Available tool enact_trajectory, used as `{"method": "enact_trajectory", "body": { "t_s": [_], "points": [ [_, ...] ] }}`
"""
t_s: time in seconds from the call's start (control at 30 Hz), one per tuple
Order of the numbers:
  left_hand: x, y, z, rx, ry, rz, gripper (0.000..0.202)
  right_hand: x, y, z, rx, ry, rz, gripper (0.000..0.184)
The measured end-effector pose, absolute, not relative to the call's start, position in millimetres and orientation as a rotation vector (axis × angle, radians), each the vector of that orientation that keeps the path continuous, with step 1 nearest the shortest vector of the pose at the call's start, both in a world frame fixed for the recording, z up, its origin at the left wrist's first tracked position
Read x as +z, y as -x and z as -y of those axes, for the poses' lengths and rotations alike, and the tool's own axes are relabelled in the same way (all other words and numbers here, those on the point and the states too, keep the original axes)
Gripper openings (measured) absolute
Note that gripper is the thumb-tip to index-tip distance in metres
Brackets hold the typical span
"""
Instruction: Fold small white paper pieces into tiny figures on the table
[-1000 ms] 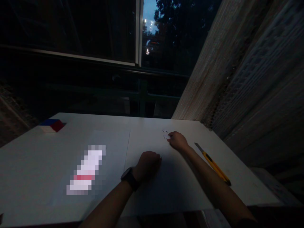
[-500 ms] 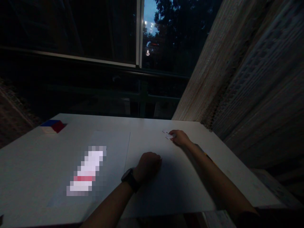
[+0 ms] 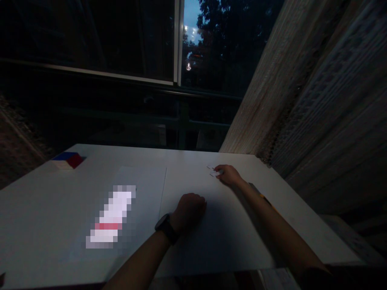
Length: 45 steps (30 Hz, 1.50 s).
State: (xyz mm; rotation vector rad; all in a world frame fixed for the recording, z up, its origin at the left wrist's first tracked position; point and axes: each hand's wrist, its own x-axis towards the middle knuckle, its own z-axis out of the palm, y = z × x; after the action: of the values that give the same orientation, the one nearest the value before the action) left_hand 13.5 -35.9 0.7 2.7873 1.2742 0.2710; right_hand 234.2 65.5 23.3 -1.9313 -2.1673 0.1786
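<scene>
My right hand [image 3: 229,175] is over the far right part of the white table. Its thumb and fingers pinch a small white paper piece [image 3: 215,172] with dark marks at its edges. Another small white piece [image 3: 209,166] lies just beyond the fingertips. My left hand [image 3: 189,212], with a dark watch [image 3: 165,225] on the wrist, is closed and rests nearer to me by the table's middle. A tiny pale spot shows at its fingertips; whether it is a nail or something held, I cannot tell.
A white sheet [image 3: 148,181] lies left of my left hand, with a bright pixelated patch [image 3: 113,213] on it. A blue, red and white cube [image 3: 68,160] sits far left. A slim yellow-and-black tool [image 3: 263,197] lies partly behind my right forearm. Curtains [image 3: 256,92] hang at right.
Both hands stay almost where they were, and my right hand still pinches the paper piece. The whole view has shifted very slightly.
</scene>
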Motion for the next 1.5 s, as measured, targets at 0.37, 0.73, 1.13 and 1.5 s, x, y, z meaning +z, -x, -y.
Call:
{"method": "enact_trajectory", "body": {
  "t_s": [0.37,0.73,1.13,1.5],
  "points": [
    [3,-12,35,0.261,-2.778,-1.253,0.039,22,-236,-68,0.176,1.898,2.164,0.035],
    [-2,-14,35,0.302,-2.782,-1.284,0.037,31,-236,-57,0.174,1.788,2.055,0.033],
    [0,-14,32,0.306,-2.722,-1.372,0.031,7,-172,19,0.330,1.444,1.851,0.023],
    [8,-13,35,0.289,-2.686,-1.429,0.034,-20,-159,43,0.153,1.356,1.882,0.024]
  ]
}}
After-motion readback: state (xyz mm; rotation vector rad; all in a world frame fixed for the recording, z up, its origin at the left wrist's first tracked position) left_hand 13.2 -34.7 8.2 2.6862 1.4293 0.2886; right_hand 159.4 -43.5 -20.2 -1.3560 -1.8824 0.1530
